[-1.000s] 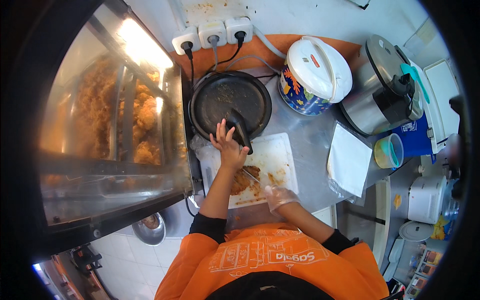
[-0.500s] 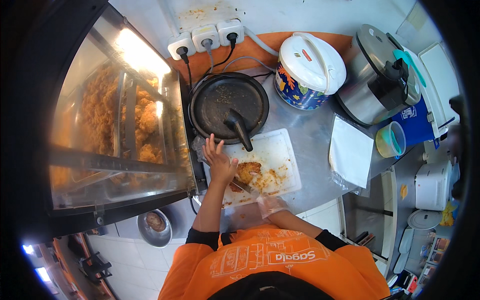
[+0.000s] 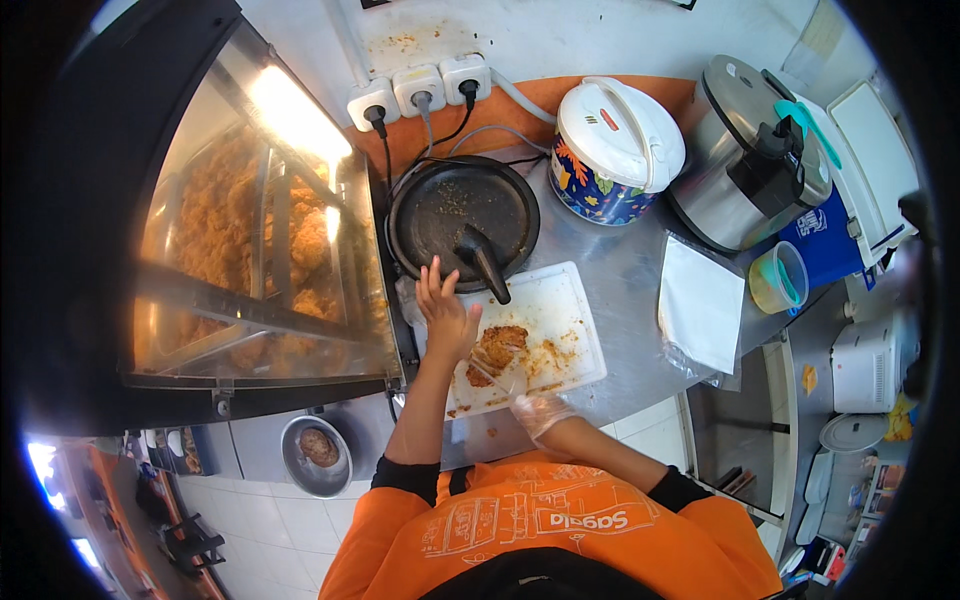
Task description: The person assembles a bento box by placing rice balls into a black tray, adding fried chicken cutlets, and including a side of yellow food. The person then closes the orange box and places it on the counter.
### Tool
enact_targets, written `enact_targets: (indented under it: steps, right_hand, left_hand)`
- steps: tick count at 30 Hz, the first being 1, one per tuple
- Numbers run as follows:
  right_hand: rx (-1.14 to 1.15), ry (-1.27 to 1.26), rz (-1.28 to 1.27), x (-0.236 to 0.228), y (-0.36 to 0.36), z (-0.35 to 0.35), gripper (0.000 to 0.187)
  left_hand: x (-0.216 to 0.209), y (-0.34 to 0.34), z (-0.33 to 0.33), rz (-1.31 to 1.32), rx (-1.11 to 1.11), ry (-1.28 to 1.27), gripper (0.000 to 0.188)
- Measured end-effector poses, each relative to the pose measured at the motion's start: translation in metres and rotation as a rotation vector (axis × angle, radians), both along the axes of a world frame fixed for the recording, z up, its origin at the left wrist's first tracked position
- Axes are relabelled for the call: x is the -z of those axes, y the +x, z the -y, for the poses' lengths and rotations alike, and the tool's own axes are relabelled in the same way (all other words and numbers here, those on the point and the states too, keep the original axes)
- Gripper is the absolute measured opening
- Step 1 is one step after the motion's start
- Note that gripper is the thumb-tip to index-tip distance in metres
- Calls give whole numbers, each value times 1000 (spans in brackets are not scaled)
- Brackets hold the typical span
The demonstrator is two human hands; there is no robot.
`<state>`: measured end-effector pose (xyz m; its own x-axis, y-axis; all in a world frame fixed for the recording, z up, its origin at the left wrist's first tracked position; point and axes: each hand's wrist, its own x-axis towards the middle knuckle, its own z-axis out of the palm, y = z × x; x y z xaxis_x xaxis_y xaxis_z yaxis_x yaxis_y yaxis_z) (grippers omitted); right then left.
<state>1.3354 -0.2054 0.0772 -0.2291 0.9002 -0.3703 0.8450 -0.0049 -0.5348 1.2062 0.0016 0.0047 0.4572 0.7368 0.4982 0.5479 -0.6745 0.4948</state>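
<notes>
A white cutting board lies in front of me with a browned, breaded piece of fried chicken and crumbs on it. My right hand, in a clear plastic glove, is closed at the board's near edge. It holds a knife whose pale blade lies low beside the chicken and is hard to make out. My left hand is bare and open, fingers spread, over the board's left side. Just beyond its fingertips is a black stone mortar with a dark pestle resting in it.
At left stands a lit glass display case of fried chicken. A metal bowl with a brown lump sits below it. Behind are a patterned rice cooker and a steel cooker. White paper sheets and a plastic cup lie rightward.
The knife blade, plainer before, now shows faintly, and more of the chicken is in sight. My left hand stays open in about the same place. The whole view has shifted slightly.
</notes>
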Motion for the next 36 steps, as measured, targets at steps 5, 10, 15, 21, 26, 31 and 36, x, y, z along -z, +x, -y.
enact_targets:
  steps: [5, 10, 15, 21, 26, 31, 36]
  right_hand:
    - [88, -129, 16, 6, -16, 5, 21]
    - [6, -60, 30, 2, 12, 18, 29]
    - [400, -180, 296, 6, 79, 32, 37]
    - [213, 246, 595, 22, 94, -18, 38]
    - [-114, 287, 593, 7, -9, -59, 59]
    - [45, 133, 518, 24, -50, -77, 64]
    - [174, 359, 317, 89, -22, -87, 42]
  left_hand:
    - [9, -11, 8, -71, -42, -186, 62]
    - [-17, -5, 16, 296, 62, -114, 51]
    - [-36, -37, 89, 543, 54, -69, 48]
    - [-15, -89, 162, 615, -15, -325, 50]
    - [-10, -120, 203, 626, -138, -433, 53]
    - [-28, -146, 230, 684, -199, -460, 50]
    - [-48, -193, 258, 663, -403, -375, 53]
